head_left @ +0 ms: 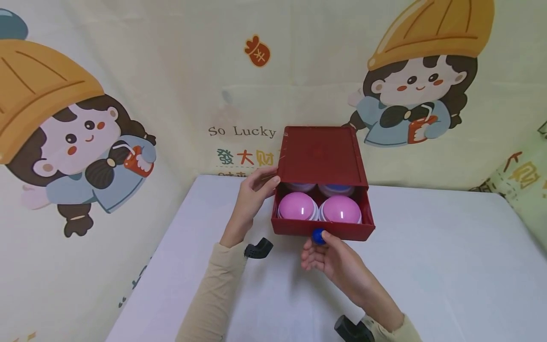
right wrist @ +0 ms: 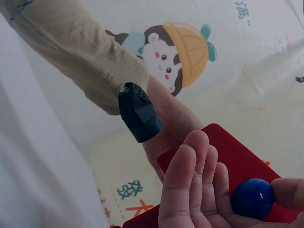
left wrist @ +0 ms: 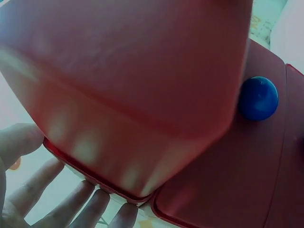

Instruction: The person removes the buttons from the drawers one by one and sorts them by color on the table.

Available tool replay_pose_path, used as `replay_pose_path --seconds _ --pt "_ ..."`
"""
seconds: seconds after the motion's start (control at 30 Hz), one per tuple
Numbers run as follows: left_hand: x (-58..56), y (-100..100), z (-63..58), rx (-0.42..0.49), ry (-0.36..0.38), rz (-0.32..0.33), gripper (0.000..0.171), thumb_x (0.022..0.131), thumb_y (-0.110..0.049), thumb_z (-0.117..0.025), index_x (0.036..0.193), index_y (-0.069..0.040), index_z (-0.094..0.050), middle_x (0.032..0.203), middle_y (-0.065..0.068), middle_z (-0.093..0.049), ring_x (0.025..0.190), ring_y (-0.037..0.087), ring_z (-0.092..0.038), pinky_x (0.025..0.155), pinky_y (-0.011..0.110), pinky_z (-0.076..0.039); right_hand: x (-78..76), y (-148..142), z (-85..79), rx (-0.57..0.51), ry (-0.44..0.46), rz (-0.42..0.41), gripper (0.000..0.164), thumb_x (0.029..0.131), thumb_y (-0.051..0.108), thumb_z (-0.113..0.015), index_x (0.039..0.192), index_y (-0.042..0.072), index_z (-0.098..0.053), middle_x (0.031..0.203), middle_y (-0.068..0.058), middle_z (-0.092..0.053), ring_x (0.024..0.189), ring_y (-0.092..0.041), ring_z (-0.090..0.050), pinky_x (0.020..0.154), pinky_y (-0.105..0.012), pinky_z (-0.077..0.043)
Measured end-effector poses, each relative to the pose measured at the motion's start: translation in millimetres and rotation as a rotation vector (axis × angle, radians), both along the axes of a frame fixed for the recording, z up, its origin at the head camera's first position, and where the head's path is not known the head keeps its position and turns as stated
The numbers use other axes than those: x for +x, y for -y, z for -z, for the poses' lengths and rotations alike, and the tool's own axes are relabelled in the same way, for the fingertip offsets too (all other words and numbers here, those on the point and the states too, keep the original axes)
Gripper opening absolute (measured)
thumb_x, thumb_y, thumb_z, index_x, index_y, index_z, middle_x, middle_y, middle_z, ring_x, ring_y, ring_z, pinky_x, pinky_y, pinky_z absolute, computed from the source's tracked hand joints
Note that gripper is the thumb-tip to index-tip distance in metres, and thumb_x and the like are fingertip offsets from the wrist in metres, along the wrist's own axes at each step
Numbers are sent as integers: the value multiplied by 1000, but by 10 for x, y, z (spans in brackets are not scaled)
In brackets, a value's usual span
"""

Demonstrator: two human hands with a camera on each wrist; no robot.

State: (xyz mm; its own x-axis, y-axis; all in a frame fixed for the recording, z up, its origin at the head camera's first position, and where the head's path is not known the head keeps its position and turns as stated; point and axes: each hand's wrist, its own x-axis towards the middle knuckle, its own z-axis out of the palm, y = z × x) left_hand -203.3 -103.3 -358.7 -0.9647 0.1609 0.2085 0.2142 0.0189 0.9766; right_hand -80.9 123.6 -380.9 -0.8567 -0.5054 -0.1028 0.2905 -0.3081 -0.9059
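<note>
Landmark: the red box [head_left: 295, 228], above the far part of the white table [head_left: 440, 256]. The left hand [head_left: 249, 197] grips the left side of the box by thumb and fingers. The right hand [head_left: 342, 261] pinches the blue ball [head_left: 318, 236] at the middle of the box's front; whether the ball is fixed there as a knob or loose cannot be told.

Risks, as judged: a pull on the ball without a firm left grip could drag or twist the box. A sharp jerk could set the round pieces rolling or tip them over the front wall. Thumb slip on the smooth ball is also possible.

Count: one box; one red cover [head_left: 322, 156] over its rear; one ball; four round pieces inside, namely two pink domes [head_left: 297, 206] at the front and two partly hidden rear pieces [head_left: 337, 190] under the cover's edge; two hands.
</note>
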Motion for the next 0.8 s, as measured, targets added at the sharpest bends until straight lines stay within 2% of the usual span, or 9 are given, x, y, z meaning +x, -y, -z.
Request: replay_pose_path --seconds 0.27,0.47,0.63,0.73,0.8 --pt "-25 19 15 5 -14 3 37 96 -28 -67 131 -17 -63 128 3 -64 118 19 -62 93 37 -57 37 10 -2 -3 -6 -10 43 109 37 -31 115 0 -52 103 -8 -65 92 -18 -67 93 -31 -56" --pt "-41 28 14 12 15 9 39 97 -23 -65 135 -15 -60 132 5 -63 121 20 -61 92 37 -57 65 8 -9 10 -1 -10 44 109 38 -31 116 -1 -52 103 -9 -65 92 -18 -67 93 -31 -56" --pt "67 13 -151 -6 35 15 40 97 -18 -64 136 -8 -58 134 9 -62 123 23 -60 94 39 -56 96 4 -1 -6 -15 -24 46 109 37 -30 115 -3 -52 103 -10 -65 93 -18 -67 93 -31 -56" --pt "57 20 -135 -1 19 23 39 97 -21 -65 134 -11 -60 131 7 -63 121 22 -61 93 42 -56 118 -2 6 -8 -18 -30 46 109 37 -29 115 -2 -53 104 -11 -64 93 -19 -67 93 -32 -56" --pt "5 31 -62 12 7 32 38 96 -24 -67 132 -14 -62 130 5 -64 120 21 -62 93 43 -57 131 -5 5 0 -13 -30 46 109 38 -29 116 -2 -53 105 -11 -64 93 -19 -67 94 -32 -56"
